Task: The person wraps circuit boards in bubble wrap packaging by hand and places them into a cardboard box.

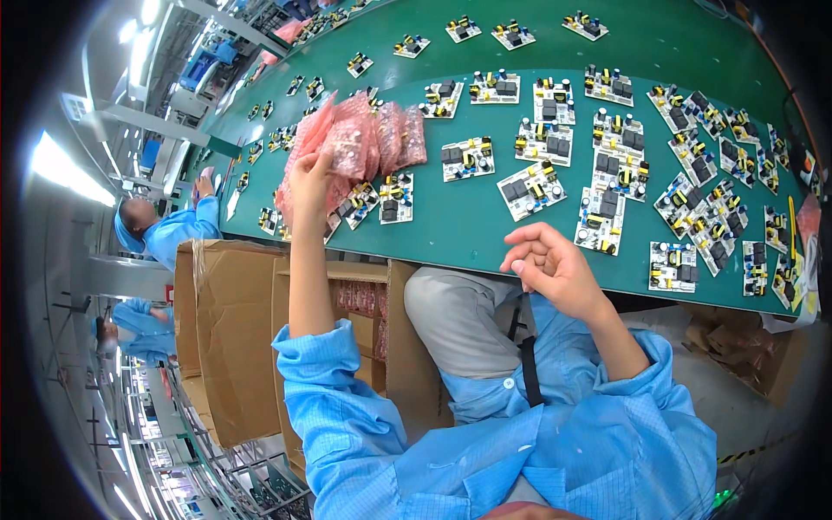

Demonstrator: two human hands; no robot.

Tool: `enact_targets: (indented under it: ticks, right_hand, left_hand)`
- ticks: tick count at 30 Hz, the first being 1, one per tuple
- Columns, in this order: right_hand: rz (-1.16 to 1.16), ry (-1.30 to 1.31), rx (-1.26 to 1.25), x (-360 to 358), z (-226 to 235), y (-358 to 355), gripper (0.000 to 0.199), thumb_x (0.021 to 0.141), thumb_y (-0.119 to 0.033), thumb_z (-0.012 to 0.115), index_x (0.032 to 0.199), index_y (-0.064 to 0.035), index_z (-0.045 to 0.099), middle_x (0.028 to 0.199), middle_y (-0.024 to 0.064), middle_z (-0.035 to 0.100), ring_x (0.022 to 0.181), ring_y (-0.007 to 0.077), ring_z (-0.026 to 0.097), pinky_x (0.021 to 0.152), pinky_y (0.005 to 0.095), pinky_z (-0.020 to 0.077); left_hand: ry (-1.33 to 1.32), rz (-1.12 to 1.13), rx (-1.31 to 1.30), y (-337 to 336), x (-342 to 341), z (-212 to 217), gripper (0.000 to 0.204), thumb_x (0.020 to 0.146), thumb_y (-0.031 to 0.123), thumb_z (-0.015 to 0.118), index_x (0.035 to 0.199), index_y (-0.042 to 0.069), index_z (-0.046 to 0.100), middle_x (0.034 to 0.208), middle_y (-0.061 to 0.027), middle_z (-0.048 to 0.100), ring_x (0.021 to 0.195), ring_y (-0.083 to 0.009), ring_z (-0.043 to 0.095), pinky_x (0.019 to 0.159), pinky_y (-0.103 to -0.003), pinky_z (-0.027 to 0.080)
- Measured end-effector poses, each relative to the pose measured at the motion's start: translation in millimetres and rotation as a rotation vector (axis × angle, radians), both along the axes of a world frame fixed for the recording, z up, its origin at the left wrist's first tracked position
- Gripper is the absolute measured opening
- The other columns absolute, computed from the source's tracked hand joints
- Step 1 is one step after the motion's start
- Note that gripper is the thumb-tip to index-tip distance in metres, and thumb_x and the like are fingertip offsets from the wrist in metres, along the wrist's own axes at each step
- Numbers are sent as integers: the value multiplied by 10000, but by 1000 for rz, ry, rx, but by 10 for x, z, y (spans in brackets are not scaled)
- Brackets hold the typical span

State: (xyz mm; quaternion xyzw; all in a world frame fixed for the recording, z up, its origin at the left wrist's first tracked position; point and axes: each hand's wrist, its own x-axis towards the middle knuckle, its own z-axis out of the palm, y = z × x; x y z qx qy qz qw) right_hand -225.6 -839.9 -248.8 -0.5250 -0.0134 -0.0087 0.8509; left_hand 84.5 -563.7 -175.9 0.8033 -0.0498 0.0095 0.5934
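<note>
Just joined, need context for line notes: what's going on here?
A seated person has the left hand on a pile of pink bubble-wrap bags on the green table; whether it grips one is unclear. The right hand, loosely curled, shows nothing in it near the table edge. Unwrapped circuit boards lie across the table, some overlapping. An open cardboard box below holds pink-wrapped packs.

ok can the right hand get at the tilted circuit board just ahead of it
Probably yes: the right hand looks empty and close, with only green tabletop visible between it and that circuit board.
</note>
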Motion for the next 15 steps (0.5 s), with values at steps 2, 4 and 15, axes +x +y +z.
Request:
enact_targets:
  ticks: [2,4,15]
  right_hand:
    - [15,-3,18,11,-15,3,302,944,-61,595,1224,18,512,986,77,665,776,47,580,684,200,481]
    - [12,-6,-50,-1,-42,1,272,929,-47,591,1189,15,541,976,77,671,782,58,604,701,211,492]
    - [-114,-117,-400,-4,-21,96,217,867,-40,639,1080,1,628,863,82,697,668,68,598,639,235,475]
  left_hand:
    - [-27,-8,-35,94,-4,-33,177,900,139,704,981,3,624,863,-37,633,784,-93,587,673,-246,468]
    - [-339,59,59,53,-115,39,157,918,135,682,968,5,611,870,-30,635,796,-94,597,710,-242,479]
    - [-528,26,1035,1065,-15,-158,508,730,244,755,1169,42,600,1131,-203,631,1096,-378,582,955,-446,463]
